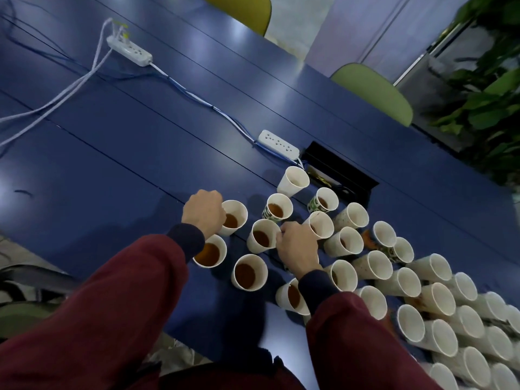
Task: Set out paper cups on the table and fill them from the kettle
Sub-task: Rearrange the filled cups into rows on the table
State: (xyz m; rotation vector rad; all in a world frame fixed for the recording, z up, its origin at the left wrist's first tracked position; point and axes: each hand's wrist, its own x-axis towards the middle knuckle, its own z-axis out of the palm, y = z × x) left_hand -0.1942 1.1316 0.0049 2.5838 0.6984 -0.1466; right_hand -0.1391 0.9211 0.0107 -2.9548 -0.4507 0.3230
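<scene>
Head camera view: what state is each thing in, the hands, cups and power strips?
Left hand, curled round a filled cup.
Right hand, curled between two cups; grip unclear.
Near cups, upright, holding brown liquid.
Right-side cups, upright, packed close, mostly looking empty.
Near power strip, sockets free.
Far power strip, plugs inserted.
Table hatch, lid open.

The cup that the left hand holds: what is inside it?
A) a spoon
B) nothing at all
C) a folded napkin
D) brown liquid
D: the cup gripped by the left hand shows brown liquid low inside it, and nothing else is in it.
</scene>
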